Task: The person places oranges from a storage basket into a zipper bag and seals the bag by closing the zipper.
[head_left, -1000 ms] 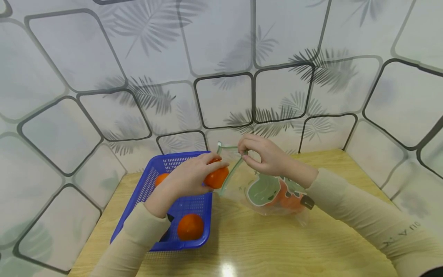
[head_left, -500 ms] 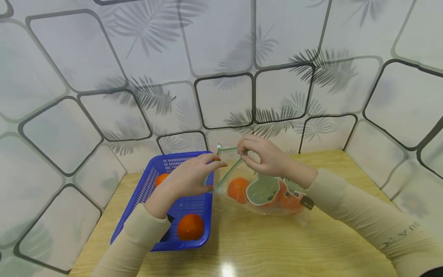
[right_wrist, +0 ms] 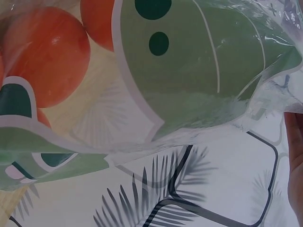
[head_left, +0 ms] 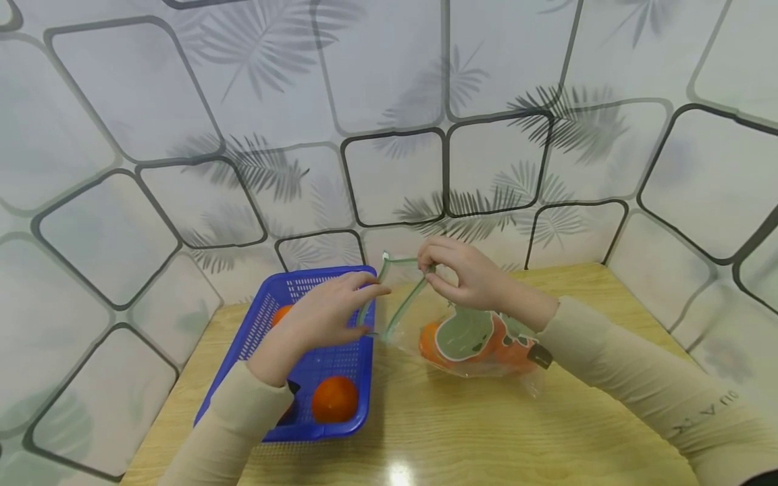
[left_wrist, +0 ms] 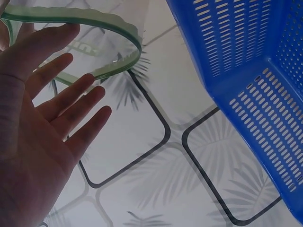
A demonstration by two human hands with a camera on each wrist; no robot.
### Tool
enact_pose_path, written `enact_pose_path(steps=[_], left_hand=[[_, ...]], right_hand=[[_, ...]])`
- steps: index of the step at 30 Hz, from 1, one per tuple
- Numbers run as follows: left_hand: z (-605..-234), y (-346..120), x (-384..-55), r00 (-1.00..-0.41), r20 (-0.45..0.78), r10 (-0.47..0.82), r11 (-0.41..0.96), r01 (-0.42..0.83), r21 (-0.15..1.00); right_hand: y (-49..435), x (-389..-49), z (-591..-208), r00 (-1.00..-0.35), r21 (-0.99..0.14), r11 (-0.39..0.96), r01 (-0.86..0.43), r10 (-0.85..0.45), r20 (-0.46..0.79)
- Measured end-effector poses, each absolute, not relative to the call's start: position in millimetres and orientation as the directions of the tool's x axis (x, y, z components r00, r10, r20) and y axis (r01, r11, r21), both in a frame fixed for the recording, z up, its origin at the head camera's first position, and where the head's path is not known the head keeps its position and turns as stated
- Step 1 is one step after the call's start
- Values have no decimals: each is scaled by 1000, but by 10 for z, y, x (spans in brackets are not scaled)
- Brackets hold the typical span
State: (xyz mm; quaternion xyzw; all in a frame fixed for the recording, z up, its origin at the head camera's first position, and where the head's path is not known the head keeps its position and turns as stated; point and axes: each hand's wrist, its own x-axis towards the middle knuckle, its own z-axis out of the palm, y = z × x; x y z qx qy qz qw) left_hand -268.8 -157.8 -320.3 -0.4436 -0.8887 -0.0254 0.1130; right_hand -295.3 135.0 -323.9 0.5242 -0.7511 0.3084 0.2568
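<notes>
My right hand (head_left: 458, 273) pinches the green-edged rim of a clear zip bag (head_left: 404, 307) printed with green shapes. Several round orange fruits (right_wrist: 49, 56) lie inside it, partly behind the print. The bag's mouth gapes to the left. At that mouth is my left hand (head_left: 328, 307), its fingers spread and holding nothing; in the left wrist view the green rim (left_wrist: 106, 21) passes by the thumb and fingertips. Beneath the left hand stands a blue perforated basket (head_left: 365, 398), with a round orange fruit (head_left: 335, 399) in its near right corner and another (head_left: 281, 314) partly hidden behind the hand.
A dark object (head_left: 290, 398) in the basket is mostly covered by the left sleeve. Basket and bag sit on a wood-grain table (head_left: 462, 432). Leaf-patterned walls (head_left: 395, 175) rise close behind and at both sides.
The left hand let go of a round orange fruit at the bag's mouth, and the fruit rolled right, deeper into the bag. The left hand then drew slightly left; the right hand stayed put.
</notes>
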Motion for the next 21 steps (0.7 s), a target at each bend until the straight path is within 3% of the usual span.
enact_pose_path(steps=[15, 21], left_hand=[[-3228, -1717, -2733, -569, 258, 781, 604, 793, -77], [-3248, -1772, -2773, -600, 236, 764, 628, 776, -58]], right_hand=[[1349, -2949, -3236, -308, -182, 259, -949, -627, 716], [1347, -2946, -3236, -307, -181, 258, -949, -625, 717]])
